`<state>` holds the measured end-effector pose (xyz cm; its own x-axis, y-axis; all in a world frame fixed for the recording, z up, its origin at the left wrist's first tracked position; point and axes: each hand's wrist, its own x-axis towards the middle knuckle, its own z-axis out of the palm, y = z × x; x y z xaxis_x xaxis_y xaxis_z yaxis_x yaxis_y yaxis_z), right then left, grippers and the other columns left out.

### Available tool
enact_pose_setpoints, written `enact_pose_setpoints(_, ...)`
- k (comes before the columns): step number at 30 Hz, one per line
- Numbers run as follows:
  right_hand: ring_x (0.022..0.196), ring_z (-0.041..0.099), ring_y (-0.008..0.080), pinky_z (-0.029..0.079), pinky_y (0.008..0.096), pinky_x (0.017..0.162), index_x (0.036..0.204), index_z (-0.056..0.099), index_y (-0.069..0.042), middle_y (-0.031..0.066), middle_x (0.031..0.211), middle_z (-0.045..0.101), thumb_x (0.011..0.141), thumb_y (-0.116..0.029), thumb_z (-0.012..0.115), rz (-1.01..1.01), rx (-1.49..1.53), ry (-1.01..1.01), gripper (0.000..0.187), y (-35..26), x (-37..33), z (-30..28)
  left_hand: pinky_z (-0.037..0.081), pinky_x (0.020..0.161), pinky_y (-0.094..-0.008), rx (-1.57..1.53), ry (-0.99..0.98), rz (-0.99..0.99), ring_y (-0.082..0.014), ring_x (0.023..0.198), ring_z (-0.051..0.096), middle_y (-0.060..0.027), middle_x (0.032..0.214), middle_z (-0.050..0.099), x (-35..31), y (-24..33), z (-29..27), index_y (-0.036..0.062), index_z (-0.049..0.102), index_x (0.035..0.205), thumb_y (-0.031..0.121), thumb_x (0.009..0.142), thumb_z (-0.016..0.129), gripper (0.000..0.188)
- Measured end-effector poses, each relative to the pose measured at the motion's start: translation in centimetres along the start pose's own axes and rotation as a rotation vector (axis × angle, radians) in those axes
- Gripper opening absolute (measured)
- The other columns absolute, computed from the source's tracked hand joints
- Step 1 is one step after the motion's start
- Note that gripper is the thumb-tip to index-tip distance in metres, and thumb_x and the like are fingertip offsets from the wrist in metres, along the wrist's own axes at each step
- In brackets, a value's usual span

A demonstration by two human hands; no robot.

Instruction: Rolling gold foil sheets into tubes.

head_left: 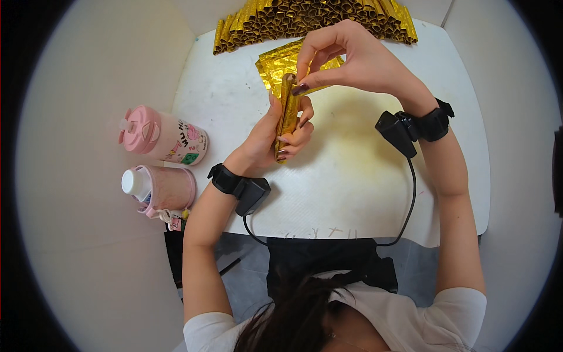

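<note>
A slim roll of gold foil paper [286, 117] stands nearly upright above the table, its upper end darker and hollow-looking. My left hand [264, 138] wraps round its lower and middle part, thumb on the near side and fingers curled on the other. At the top end, the thumb and forefinger of my right hand [358, 61] pinch together on the roll's edge; the exact spot they grip is partly hidden. Behind both hands lie flat gold foil sheets [271, 66] on the white table [352, 193], partly covered by my right hand.
Along the far edge a large heap of gold foil rolls [316, 23] is stacked, open ends facing me. At the left stand a pink-lidded bottle [176, 138] and a pink holder [179, 188] with a white-capped container [136, 183]. Black wrist devices [253, 195] trail a cable. Pale walls flank the table.
</note>
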<state>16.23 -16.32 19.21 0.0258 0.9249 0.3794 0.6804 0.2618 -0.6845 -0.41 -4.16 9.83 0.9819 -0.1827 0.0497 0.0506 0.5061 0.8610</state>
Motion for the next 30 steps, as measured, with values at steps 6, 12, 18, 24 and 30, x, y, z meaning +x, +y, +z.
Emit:
enact_pose_setpoints(6, 0.093, 0.065, 0.0131, 0.051, 0.0273, 0.086, 0.106, 0.066, 0.001, 0.0063, 0.1, 0.068, 0.088, -0.005, 0.057, -0.008, 0.326, -0.063, 0.021, 0.4, -0.4, -0.2, 0.017, 0.031, -0.0181, -0.161, -0.11, -0.113, -0.0028, 0.035, 0.021, 0.007, 0.049, 0.026, -0.2, 0.0, -0.2, 0.0119, 0.034, 0.079, 0.076, 0.085, 0.021, 0.066)
enact_pose_setpoints(12, 0.092, 0.066, 0.0133, 0.051, 0.0267, 0.086, 0.112, 0.066, 0.0, 0.0094, 0.1, 0.07, 0.086, -0.005, 0.061, 0.03, 0.258, -0.243, 0.027, 0.1, -0.7, -0.3, 0.016, 0.029, -0.0182, -0.241, -0.225, -0.21, -0.0026, 0.034, 0.019, 0.0072, 0.046, 0.024, -0.2, -0.5, -0.9, 0.0111, 0.034, 0.077, 0.076, 0.085, 0.021, 0.067)
enact_pose_setpoints(18, 0.082, 0.067, 0.0131, 0.053, 0.0255, 0.081, 0.101, 0.07, 0.001, 0.0104, 0.091, 0.071, 0.082, -0.003, 0.065, 0.006, 0.26, -0.23, 0.02, 0.2, -0.7, -0.1, 0.017, 0.03, -0.0186, -0.272, -0.371, -0.269, -0.0033, 0.035, 0.021, 0.0061, 0.048, 0.025, -0.2, -1.0, -1.6, 0.01, 0.036, 0.082, 0.074, 0.087, 0.021, 0.066)
enact_pose_setpoints(24, 0.075, 0.067, 0.0111, 0.054, 0.0235, 0.072, 0.093, 0.073, 0.0, 0.0078, 0.082, 0.071, 0.079, -0.006, 0.071, 0.002, 0.247, -0.151, 0.015, 0.4, -0.8, 0.0, 0.018, 0.03, -0.019, -0.415, -0.324, -0.165, -0.0044, 0.035, 0.022, 0.0028, 0.054, 0.033, -0.3, -0.9, -1.0, 0.0079, 0.041, 0.093, 0.059, 0.095, 0.028, 0.053)
enact_pose_setpoints(30, 0.071, 0.067, 0.0113, 0.055, 0.023, 0.069, 0.088, 0.073, 0.002, 0.0087, 0.077, 0.07, 0.076, -0.005, 0.072, 0.046, 0.177, 0.049, 0.014, 0.3, -0.9, 0.5, 0.027, 0.039, -0.0185, -0.029, -0.023, 0.031, -0.0049, 0.044, 0.03, 0.001, 0.066, 0.04, -0.1, 0.1, -0.3, 0.0074, 0.045, 0.109, 0.047, 0.097, 0.04, 0.041)
